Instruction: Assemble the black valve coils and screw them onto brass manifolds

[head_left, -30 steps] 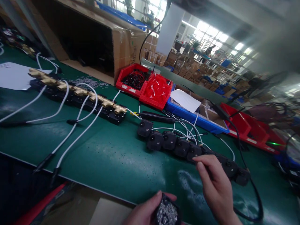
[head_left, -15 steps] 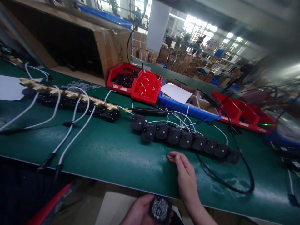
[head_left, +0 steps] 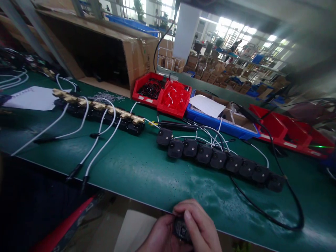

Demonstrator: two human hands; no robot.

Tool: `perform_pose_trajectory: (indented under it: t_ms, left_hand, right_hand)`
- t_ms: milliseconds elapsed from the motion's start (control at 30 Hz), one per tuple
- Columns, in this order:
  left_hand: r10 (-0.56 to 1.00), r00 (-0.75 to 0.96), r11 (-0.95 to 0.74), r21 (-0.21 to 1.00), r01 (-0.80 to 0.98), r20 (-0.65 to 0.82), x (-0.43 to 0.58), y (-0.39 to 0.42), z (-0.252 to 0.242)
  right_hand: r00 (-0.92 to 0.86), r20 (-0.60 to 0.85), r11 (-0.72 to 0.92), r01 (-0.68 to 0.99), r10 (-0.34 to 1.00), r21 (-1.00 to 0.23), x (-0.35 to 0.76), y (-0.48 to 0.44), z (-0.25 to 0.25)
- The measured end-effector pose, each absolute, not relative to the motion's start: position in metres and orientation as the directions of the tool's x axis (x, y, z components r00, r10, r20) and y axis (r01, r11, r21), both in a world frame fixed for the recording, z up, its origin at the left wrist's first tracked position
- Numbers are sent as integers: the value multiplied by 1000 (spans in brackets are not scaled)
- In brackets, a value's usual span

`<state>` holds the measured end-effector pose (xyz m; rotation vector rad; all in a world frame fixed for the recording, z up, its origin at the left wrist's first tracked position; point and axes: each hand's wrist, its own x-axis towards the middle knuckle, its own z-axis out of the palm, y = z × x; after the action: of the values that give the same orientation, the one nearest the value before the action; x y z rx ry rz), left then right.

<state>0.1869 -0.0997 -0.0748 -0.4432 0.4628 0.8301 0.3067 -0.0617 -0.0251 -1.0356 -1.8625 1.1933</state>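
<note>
Steadiness is advised: the small black part (head_left: pixel 180 231) is clasped by curled fingers of left hand (head_left: pixel 157 237) and right hand (head_left: pixel 201 227), just off the surface (head_left: pixel 147 175).

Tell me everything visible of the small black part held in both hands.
The small black part is dark and compact, plastic by its look, with a few pale glints on its facing side. Most of it is hidden: the left hand cups it from the left and below, the right hand curls fingers over its top. It is held just off the near edge of the green mat, not touching it. Its full shape cannot be told.
</note>
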Motion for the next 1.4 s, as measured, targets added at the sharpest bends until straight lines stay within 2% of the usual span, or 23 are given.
perform_pose_trajectory:
  t_ms: [100, 200, 400, 600, 700, 833, 933, 1033, 1100, 1267, 1400]
  left_hand:
    - [553, 576, 613, -174, -771, -602, 185, -97, -69]
    - [544, 562, 593, -189, -783, -623, 183, -96, -67]
    - [566, 530, 561, -175, -809, -632, 176, -98, -69]
    - [607, 508, 532, -163, -831, -611, 175, -98, -69]
    - [628, 498, 471, -217, -855, -598, 175, -103, -78]
    - [640, 499, 402, -299, -865, -584, 172, -109, -85]
    - [637, 475, 438, -221, -871, -607, 169, -112, -76]
    - [604, 459, 524, -109, -845, -651, 164, -118, -62]
    - [594, 483, 558, -103, -823, -643, 158, -125, -54]
    - [614, 512, 574, -106, -812, -601, 144, -143, -36]
    - [687, 435, 519, -25, -854, -582, 143, -138, -15]
  right_hand:
    - [-383, 248, 406, 419, 890, -812, 304, -22, -19]
    - [-359, 296, 453, 521, 885, -724, 296, 18, -23]
    - [-382, 263, 444, 536, 886, -718, 280, 37, -36]
    - [-455, 186, 426, 510, 871, -747, 282, -15, -29]
    - [-576, 181, 485, 433, 797, -760, 288, -48, -33]
    - [-697, 249, 573, 279, 673, -770, 299, -70, -40]
    - [-721, 239, 568, 253, 650, -783, 311, -72, -37]
    - [-657, 198, 543, 375, 727, -751, 322, -69, -24]
    - [-663, 154, 542, 431, 733, -721, 327, -67, -14]
    - [-844, 35, 617, 362, 535, -699, 323, -67, 7]
    - [-851, 75, 687, 365, 520, -628, 313, -66, 20]
